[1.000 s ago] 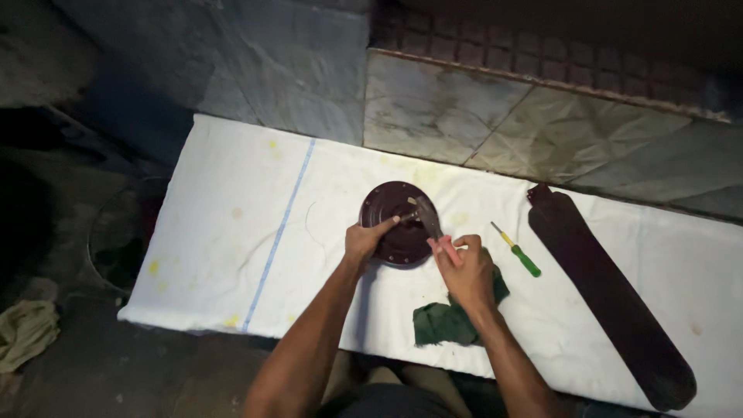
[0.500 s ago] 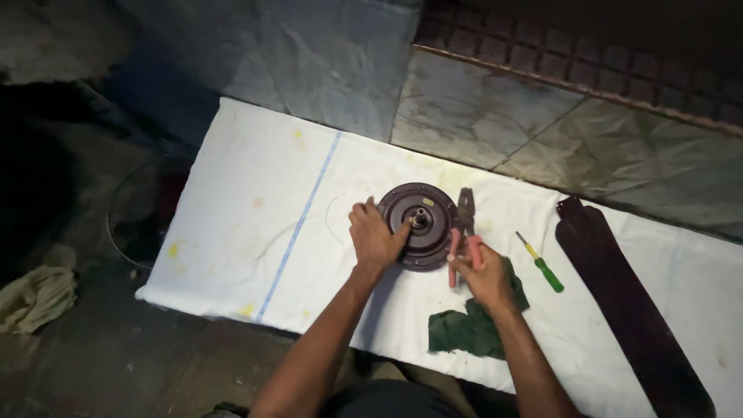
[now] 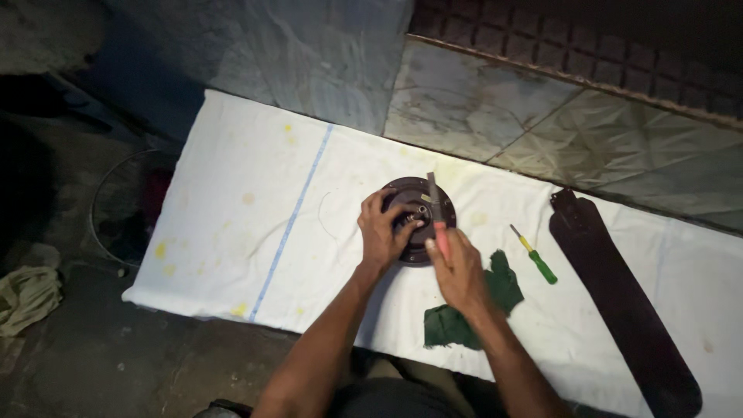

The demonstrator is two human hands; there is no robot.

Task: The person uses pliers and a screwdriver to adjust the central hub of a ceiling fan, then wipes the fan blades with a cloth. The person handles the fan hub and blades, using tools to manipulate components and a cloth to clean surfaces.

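Compared with half a second ago, the right hand (image 3: 458,267) has raised its red-handled pliers (image 3: 435,210) upright over the round dark motor housing (image 3: 416,218) on the white cloth (image 3: 232,232), the left hand (image 3: 385,232) clasping its rim, so work now bears on the hub.

Bare white sheet (image 3: 232,224) lies left; screwdriver (image 3: 534,255), rag (image 3: 472,306) crowd right.

I see the round motor housing (image 3: 414,213) on the sheet (image 3: 232,232), under both my hands. Right of it lie the rag (image 3: 464,310), the screwdriver (image 3: 534,255), then the fan blade (image 3: 619,302).
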